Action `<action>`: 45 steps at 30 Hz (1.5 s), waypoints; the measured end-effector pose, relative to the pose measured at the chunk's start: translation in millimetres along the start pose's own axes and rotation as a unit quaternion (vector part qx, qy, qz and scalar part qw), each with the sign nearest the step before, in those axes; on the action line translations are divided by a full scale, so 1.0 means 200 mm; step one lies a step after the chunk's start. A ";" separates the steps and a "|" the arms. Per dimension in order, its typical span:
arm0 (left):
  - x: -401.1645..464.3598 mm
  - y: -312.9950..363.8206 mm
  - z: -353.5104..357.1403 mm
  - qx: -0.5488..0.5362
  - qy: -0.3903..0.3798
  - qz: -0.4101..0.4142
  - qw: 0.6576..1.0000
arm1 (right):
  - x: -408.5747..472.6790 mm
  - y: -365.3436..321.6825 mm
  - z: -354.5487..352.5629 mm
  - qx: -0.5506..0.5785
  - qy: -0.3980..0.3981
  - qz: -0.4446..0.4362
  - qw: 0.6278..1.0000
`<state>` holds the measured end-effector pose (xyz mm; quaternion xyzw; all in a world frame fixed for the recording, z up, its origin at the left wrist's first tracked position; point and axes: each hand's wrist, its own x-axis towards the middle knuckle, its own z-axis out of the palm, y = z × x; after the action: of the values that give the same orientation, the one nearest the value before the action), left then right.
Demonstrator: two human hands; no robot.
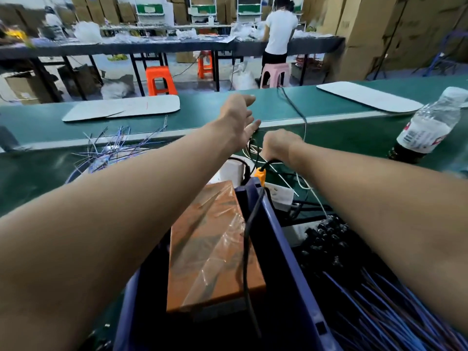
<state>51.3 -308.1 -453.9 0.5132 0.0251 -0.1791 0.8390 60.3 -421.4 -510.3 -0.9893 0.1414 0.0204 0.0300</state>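
Right hand (278,146) curls over the black cable (267,162), fingertips hidden.

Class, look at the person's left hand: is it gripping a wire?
No, the left hand is open with fingers stretched over the green bench; only the right hand grips a black cable.

Both bare forearms stretch from the lower corners toward the middle of the frame. The left hand (239,120) is lifted, thumb uppermost, fingers straight and loosely spread. Just right of it and lower, the right hand (278,145) shows its back, fingers curled down round a cable (269,163).
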 end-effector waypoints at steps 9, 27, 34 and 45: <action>-0.35 0.12 0.03 -0.044 -0.028 0.021 0.998 | -0.25 0.07 -0.26 0.068 0.100 0.024 0.992; -1.88 -0.07 -0.91 0.374 0.327 0.228 0.837 | -2.16 -0.42 -0.21 0.304 0.144 -0.351 0.874; -2.08 -0.38 -1.30 0.759 0.329 0.111 0.551 | -2.33 -0.73 0.17 0.318 -0.081 -0.286 0.900; -2.06 -0.31 -1.30 0.569 0.407 0.237 0.674 | -2.18 -0.96 0.16 0.385 0.026 -0.234 0.892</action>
<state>-316.7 6.6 -536.8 0.9021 0.1350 0.2728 0.3059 -305.4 -113.7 -511.2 -0.9050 -0.0967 -0.0687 0.4086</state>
